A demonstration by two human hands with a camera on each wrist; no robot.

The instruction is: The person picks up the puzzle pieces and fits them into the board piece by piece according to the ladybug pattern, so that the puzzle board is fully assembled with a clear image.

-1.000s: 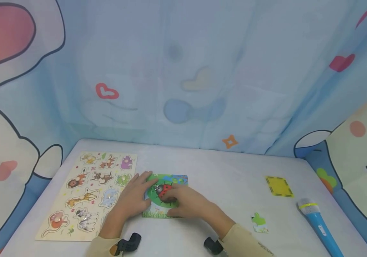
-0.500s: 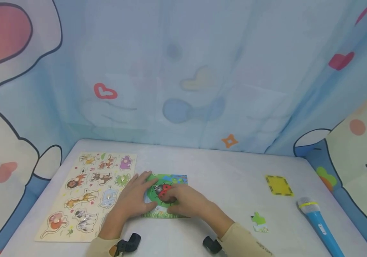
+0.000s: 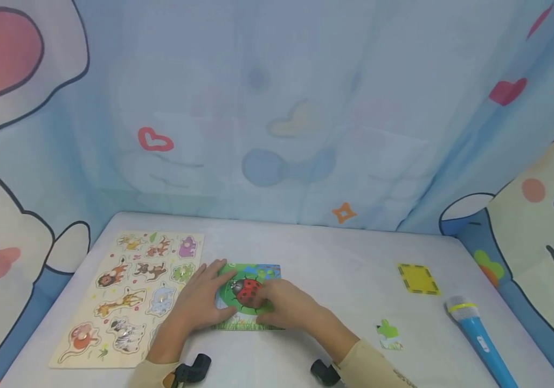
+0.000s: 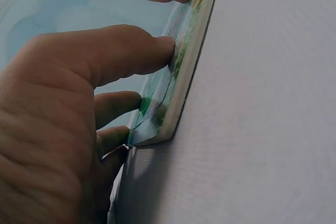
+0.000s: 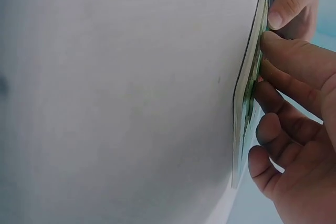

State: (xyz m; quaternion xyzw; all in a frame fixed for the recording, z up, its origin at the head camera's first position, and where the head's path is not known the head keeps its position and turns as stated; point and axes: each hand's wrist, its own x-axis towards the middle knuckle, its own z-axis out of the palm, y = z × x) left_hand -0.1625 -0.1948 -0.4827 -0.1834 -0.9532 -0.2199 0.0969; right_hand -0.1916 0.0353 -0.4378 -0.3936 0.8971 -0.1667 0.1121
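Observation:
A small square ladybug jigsaw puzzle (image 3: 238, 325) lies flat on the white table, a red ladybug on a green ground. My left hand (image 3: 201, 299) rests on its left side, fingers spread and fairly straight. In the left wrist view, the thumb (image 4: 152, 51) presses on the puzzle near its front edge. Over the lower right part, my right hand (image 3: 289, 306) has its thumb and index finger close together at a puzzle piece, which they mostly cover. The other fingers (image 5: 269, 127) are curled in the right wrist view. A loose green-and-white jigsaw piece (image 3: 389, 334) lies farther right.
A wooden animal peg puzzle (image 3: 80, 360) lies at the left, partly beneath the left forearm. Toward the right are a yellow square tile (image 3: 419, 279) and a blue toy microphone (image 3: 483, 342). A printed curtain (image 3: 277, 205) hangs behind the table.
The right hand has shifted slightly right, uncovering more of the ladybug. The left thumb has moved inward over the puzzle. The whole head view has drifted a little.

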